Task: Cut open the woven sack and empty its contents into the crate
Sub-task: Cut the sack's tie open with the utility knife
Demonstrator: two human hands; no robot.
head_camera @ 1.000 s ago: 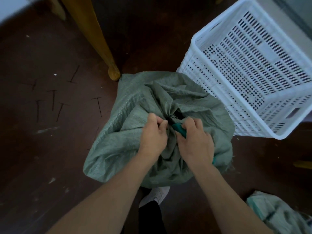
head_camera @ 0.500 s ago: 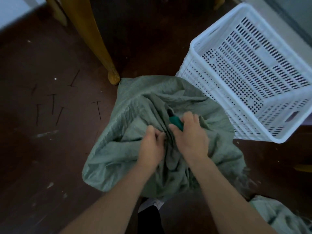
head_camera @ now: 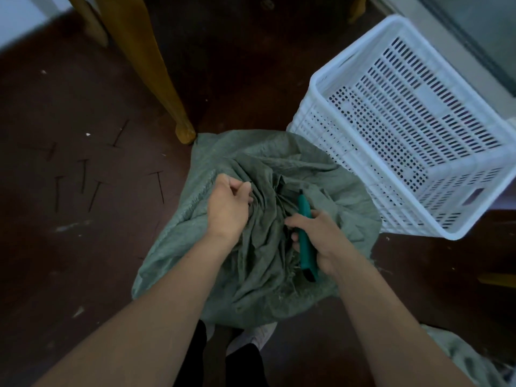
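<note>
Head: left hand (head_camera: 227, 208) grip bunches sack (head_camera: 259, 263); right hand (head_camera: 321, 238) grip holds cutter (head_camera: 303, 208); crate (head_camera: 312, 113) beside sack edge.

Sack (head_camera: 251, 152) contents hidden — cutter (head_camera: 303, 208) blade lost among folds.

The woven sack (head_camera: 251, 169) is a dull grey-green with a fine woven grain along its left edge. The crate (head_camera: 321, 127) is white — its walls and base patterned with rows of dark slots and round holes. The cutter (head_camera: 303, 208) is teal with a black butt end. The floor (head_camera: 69, 261) is dark reddish brown, flecked with pale specks and thin black T-shaped marks (head_camera: 83, 174). The table leg (head_camera: 145, 60) is ochre yellow; the shoe (head_camera: 259, 335) is white.
</note>
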